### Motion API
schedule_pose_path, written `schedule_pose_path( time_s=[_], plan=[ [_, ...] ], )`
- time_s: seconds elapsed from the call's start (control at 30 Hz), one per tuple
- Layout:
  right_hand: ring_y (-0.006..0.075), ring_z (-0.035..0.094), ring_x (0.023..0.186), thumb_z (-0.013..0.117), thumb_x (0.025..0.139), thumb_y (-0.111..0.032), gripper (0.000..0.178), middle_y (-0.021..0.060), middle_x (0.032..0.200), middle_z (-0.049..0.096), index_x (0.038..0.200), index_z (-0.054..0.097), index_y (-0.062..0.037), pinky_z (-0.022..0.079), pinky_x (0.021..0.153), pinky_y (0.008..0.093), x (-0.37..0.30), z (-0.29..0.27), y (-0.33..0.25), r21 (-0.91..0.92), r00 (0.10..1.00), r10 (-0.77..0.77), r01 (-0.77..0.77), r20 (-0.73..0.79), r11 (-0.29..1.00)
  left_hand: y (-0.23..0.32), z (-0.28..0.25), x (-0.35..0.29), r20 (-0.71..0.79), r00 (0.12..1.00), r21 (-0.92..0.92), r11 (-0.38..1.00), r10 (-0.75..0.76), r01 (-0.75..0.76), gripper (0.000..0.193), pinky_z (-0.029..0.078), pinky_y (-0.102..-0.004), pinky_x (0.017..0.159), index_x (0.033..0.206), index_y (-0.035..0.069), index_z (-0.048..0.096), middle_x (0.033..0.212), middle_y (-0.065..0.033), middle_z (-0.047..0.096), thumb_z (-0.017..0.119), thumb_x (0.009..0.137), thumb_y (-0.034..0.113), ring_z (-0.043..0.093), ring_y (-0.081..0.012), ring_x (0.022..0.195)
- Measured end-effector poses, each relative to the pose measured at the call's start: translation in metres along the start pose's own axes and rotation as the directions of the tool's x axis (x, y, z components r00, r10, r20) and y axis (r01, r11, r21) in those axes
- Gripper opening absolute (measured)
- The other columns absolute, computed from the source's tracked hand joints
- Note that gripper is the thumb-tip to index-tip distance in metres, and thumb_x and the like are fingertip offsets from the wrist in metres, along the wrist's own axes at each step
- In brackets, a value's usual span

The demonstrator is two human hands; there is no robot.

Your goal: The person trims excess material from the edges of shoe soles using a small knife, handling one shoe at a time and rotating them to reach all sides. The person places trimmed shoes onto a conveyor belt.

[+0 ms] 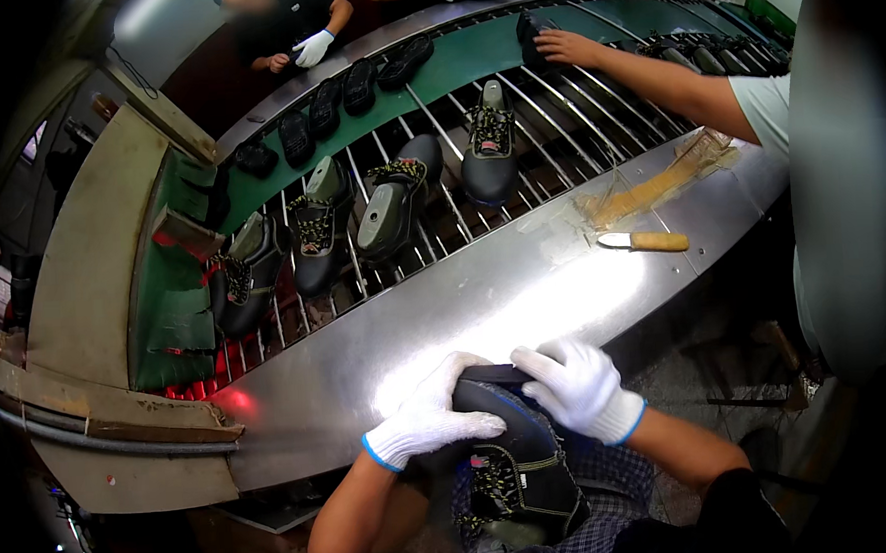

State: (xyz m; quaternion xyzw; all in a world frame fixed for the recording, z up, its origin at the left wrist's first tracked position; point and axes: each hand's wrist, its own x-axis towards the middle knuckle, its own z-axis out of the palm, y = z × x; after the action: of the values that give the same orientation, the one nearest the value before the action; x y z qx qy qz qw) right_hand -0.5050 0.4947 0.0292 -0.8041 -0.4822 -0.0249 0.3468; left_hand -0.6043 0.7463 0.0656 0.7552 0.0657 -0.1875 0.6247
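A black shoe upper with yellow-black laces [518, 468] rests on my lap at the lower middle of the view. My left hand [432, 417], in a white glove, lies curled over its toe end. My right hand [576, 388], also gloved, presses on the same toe end from the right side. Both hands grip the shoe just below the edge of the shiny steel worktop [485, 304].
Several black shoes [389, 204] ride on a rod conveyor [546, 141] beyond the worktop, with black soles [358, 86] on a green belt behind. A wooden-handled knife [645, 241] lies on the steel. Another person's bare arm [653, 75] reaches in from the right; gloved co-workers stand at the far side.
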Motion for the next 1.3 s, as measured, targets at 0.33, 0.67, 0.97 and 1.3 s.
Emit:
schedule_pose_path(
  time_s=[0.33, 0.67, 0.97, 1.3],
  plan=[
    [0.0378, 0.078, 0.090, 0.054, 0.111, -0.032, 0.036, 0.0206, 0.096, 0.077, 0.118, 0.073, -0.0018, 0.063, 0.081, 0.0443, 0.037, -0.036, -0.037, 0.069, 0.941, 0.198, -0.225, 0.274, 0.972, -0.009, -0.003, -0.002, -0.069, 0.964, 0.347, 0.912, 0.256, -0.217, 0.086, 0.053, -0.0410, 0.109, 0.148, 0.001, 0.056, 0.134, -0.0195, 0.068, 0.094, 0.081, 0.039, 0.068, -0.0324, 0.125],
    [0.0393, 0.073, 0.099, 0.074, 0.100, -0.053, 0.095, 0.0327, 0.122, 0.068, 0.154, 0.040, 0.0169, 0.064, 0.088, 0.0433, -0.063, 0.004, -0.079, 0.157, 0.971, 0.211, -0.192, -0.110, 0.969, 0.044, 0.019, 0.011, 0.094, 0.844, 0.725, 0.545, 0.528, -0.422, 0.021, 0.057, -0.0451, 0.090, 0.111, 0.008, 0.079, 0.106, -0.0135, 0.077, 0.072, 0.096, 0.021, 0.072, -0.0351, 0.099],
    [0.0290, 0.069, 0.069, 0.071, 0.102, -0.021, 0.075, 0.0174, 0.090, 0.068, 0.162, 0.036, 0.0098, 0.059, 0.056, 0.0360, -0.074, -0.007, -0.081, 0.045, 0.986, 0.154, -0.157, 0.062, 0.987, 0.034, 0.035, 0.019, -0.080, 0.759, 0.798, 0.498, 0.646, -0.339, 0.018, 0.058, -0.0448, 0.074, 0.088, 0.009, 0.082, 0.080, -0.0119, 0.074, 0.073, 0.095, 0.023, 0.073, -0.0335, 0.079],
    [0.0404, 0.073, 0.092, 0.070, 0.101, -0.051, 0.085, 0.0269, 0.125, 0.065, 0.167, 0.038, -0.0086, 0.063, 0.077, 0.0459, -0.077, -0.025, -0.082, 0.074, 0.927, 0.200, -0.234, 0.316, 0.969, -0.020, 0.041, 0.009, -0.594, 0.804, -0.277, 0.934, 0.018, -0.226, 0.029, 0.051, -0.0279, 0.095, 0.118, 0.000, 0.072, 0.107, -0.0058, 0.073, 0.073, 0.105, 0.026, 0.064, -0.0130, 0.100]
  ],
)
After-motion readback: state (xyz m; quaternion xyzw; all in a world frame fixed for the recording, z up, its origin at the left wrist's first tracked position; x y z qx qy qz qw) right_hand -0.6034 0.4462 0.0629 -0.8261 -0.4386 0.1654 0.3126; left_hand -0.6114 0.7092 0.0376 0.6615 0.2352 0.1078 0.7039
